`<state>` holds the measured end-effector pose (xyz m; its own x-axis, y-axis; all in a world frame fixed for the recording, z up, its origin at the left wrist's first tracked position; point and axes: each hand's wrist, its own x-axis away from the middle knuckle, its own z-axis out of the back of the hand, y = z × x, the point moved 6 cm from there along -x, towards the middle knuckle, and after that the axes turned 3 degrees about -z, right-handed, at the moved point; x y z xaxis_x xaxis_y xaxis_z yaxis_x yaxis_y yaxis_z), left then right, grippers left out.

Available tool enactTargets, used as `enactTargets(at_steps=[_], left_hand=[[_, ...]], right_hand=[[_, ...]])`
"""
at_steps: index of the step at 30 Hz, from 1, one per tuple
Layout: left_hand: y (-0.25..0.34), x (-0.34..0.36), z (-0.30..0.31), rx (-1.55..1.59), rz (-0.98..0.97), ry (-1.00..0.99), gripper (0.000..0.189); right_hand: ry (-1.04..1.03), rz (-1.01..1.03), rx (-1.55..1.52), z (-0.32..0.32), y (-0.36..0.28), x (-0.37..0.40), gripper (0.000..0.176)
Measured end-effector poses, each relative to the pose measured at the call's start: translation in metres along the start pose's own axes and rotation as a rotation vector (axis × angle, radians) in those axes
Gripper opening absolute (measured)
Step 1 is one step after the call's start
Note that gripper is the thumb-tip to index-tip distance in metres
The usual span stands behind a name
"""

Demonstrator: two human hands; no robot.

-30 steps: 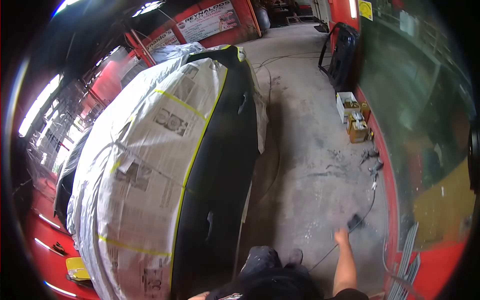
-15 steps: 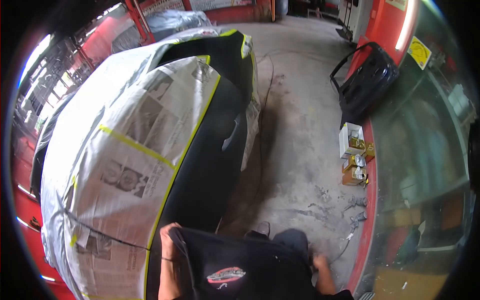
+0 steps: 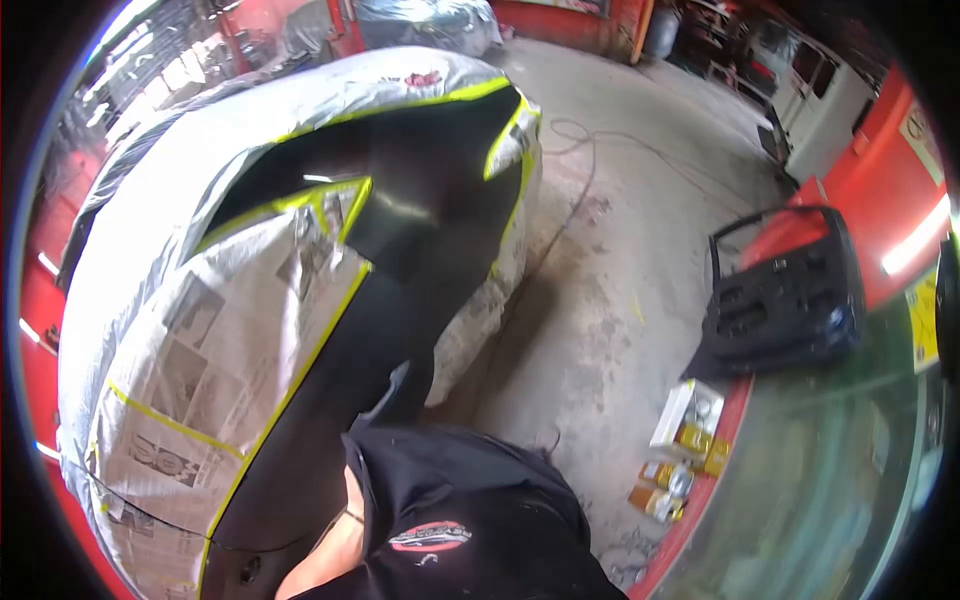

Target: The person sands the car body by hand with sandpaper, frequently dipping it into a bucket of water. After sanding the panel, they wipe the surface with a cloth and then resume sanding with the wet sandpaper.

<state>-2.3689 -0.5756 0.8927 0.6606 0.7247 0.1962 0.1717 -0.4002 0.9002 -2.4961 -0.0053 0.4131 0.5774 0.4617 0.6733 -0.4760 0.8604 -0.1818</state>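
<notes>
My left hand (image 3: 353, 492) is at the edge of my black T-shirt (image 3: 480, 500). The cloth is drawn out to a corner over it and hides most of the fingers, and the hand appears closed on the fabric. A dark band circles that wrist. Close by on the left is the dark side panel (image 3: 300, 430) of a masked car, with a grey door handle (image 3: 388, 392) just beyond the shirt. Masking paper (image 3: 190, 400) edged with yellow-green tape (image 3: 290, 400) covers the windows beside it. My right hand is out of view.
Along the right wall lean a loose black car door (image 3: 780, 300) and, nearer, a white box (image 3: 690, 415) with yellow-brown containers (image 3: 660, 490). A hose (image 3: 590, 185) lies on the concrete floor (image 3: 600, 300). A white vehicle (image 3: 825, 110) stands at the far right.
The view has moved forward along the car and turned, so the door and containers appear lower. My right hand has left the view. My left hand stays at the shirt's edge, now more covered.
</notes>
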Motion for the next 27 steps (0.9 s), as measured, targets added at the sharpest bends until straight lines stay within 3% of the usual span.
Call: enactTargets(at_steps=[1,2,3,4,5,6,7,9,10,12,14,17,18,19,20,24,27], left_hand=[[0.003,-0.016,-0.014,0.042,-0.036,0.036,0.055],[0.008,-0.032,-0.026,0.086,-0.078,0.079,0.055],[0.018,-0.05,-0.034,0.119,-0.132,0.125,0.055],[0.03,-0.072,-0.042,0.142,-0.193,0.168,0.056],[0.048,-0.092,-0.045,0.159,-0.271,0.217,0.056],[0.067,-0.108,-0.047,0.175,-0.361,0.254,0.056],[0.087,-0.124,-0.052,0.181,-0.458,0.288,0.057],[0.117,-0.15,-0.064,0.19,-0.623,0.332,0.057],[0.124,-0.168,-0.072,0.2,-0.679,0.339,0.058],[0.123,-0.211,-0.09,0.232,-0.737,0.342,0.059],[0.106,-0.274,-0.119,0.298,-0.735,0.328,0.06],[0.073,-0.401,-0.198,0.477,-0.574,0.278,0.056],[0.063,-0.444,-0.236,0.495,-0.517,0.204,0.055],[0.054,-0.489,-0.279,0.495,-0.453,0.109,0.054],[0.047,-0.527,-0.324,0.474,-0.404,-0.011,0.052],[0.061,-0.614,-0.45,0.236,-0.388,-0.534,0.047],[0.062,-0.652,-0.508,0.138,-0.46,-0.724,0.044]], right_hand=[[0.11,0.144,0.267,0.042,0.036,-0.05,0.028],[0.206,0.134,0.385,0.086,0.08,-0.107,0.026],[0.238,-0.228,-0.127,0.153,0.137,-0.179,0.028],[0.461,-0.53,-0.675,0.22,0.189,-0.24,0.031],[0.512,-0.478,-0.335,0.34,0.182,-0.264,0.033],[0.515,-0.34,-0.273,0.385,0.226,-0.349,0.042],[0.568,-0.271,-0.377,0.496,0.205,-0.37,0.036],[0.732,0.052,-0.783,0.631,0.161,-0.411,0.039],[0.704,0.041,-0.776,0.681,0.143,-0.432,0.04],[0.8,0.074,-0.462,0.765,0.074,-0.425,0.037],[0.808,0.172,-0.28,0.779,0.07,-0.48,0.034],[0.611,-0.008,-0.262,0.735,0.089,-0.545,0.042],[0.534,-0.04,-0.178,0.681,0.151,-0.603,0.044],[0.201,-0.276,-0.216,0.663,0.145,-0.593,0.047],[0.038,-0.306,-0.163,0.662,0.128,-0.578,0.047],[-0.119,-0.099,-0.063,0.691,0.147,-0.612,0.049],[-0.174,-0.019,-0.013,0.744,0.152,-0.66,0.05]])
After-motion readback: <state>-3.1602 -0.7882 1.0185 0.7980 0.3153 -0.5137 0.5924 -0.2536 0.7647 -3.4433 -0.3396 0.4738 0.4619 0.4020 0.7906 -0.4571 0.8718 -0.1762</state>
